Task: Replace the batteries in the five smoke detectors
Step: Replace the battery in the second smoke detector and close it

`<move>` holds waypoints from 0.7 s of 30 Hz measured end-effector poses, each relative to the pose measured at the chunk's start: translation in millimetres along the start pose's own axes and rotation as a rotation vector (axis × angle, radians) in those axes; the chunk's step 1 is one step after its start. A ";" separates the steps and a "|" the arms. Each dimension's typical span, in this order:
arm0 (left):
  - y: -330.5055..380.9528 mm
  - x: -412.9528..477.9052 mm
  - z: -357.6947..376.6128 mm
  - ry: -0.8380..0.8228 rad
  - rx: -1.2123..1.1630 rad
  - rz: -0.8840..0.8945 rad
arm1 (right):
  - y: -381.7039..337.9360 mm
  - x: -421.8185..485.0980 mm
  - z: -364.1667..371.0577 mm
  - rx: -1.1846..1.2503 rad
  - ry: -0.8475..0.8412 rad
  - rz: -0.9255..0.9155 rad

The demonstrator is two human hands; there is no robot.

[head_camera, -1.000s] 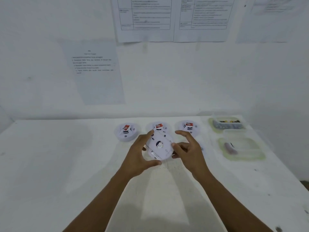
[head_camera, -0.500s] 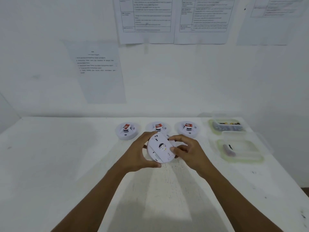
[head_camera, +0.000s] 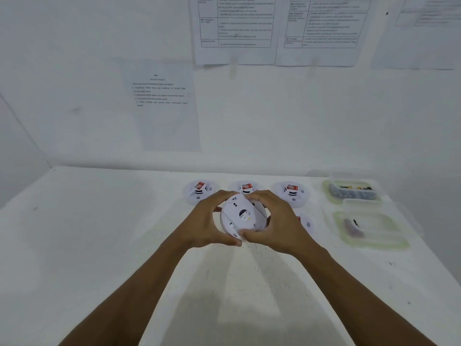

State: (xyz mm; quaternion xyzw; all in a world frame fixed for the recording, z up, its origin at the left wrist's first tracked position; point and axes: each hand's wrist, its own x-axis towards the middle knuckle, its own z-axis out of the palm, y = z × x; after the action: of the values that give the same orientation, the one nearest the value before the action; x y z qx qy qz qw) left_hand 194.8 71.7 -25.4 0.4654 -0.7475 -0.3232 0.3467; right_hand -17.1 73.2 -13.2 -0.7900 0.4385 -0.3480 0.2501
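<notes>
Detector (head_camera: 243, 217) in hand: we are holding it raised just above the table (head_camera: 99, 245), back side tilted up toward us, between both hands. Left hand (head_camera: 207, 222) is wrapping the left rim, fingers curled over the far edge and thumb pressing at the near edge. Right hand (head_camera: 277, 224) is mirroring it on the right rim, thumb tip nearly touching the left thumb. Neither hand is nearer; the disc is sitting evenly between them, its flat face toward us. We are judging that the next move is a twist of the back plate, each hand turning against the other. Three other detectors (head_camera: 199, 193) are lying in a row just behind, a fourth partly hidden by the right hand.
</notes>
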 end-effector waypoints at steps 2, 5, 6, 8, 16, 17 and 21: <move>-0.3 0.6 -1.9 -0.013 0.009 -0.006 | 0.6 0.6 0.9 -0.018 -0.014 -0.004; -3.1 0.8 -2.2 -0.033 0.017 -0.002 | 3.0 1.6 -0.7 -0.076 -0.049 -0.018; -4.0 0.7 -1.9 -0.029 0.015 -0.004 | 3.6 2.4 -2.0 -0.098 -0.055 -0.025; -5.4 0.4 -1.6 -0.020 0.010 -0.008 | 5.4 4.7 -3.0 -0.153 -0.068 -0.041; -18.7 -5.8 -9.4 0.025 -0.020 -0.024 | 7.3 6.5 8.5 -0.197 0.119 -0.156; -22.0 -8.2 -11.7 0.031 -0.021 -0.035 | 8.8 6.2 8.9 -0.182 0.152 -0.172; -36.8 -18.7 -17.7 0.029 -0.010 -0.088 | 19.2 5.0 19.6 -0.247 0.181 -0.233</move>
State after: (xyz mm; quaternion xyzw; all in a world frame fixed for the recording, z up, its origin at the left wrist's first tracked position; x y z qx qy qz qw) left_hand 232.8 72.9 -49.3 0.5006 -0.7198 -0.3348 0.3453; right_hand -10.1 61.2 -37.4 -0.8257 0.4040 -0.3877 0.0689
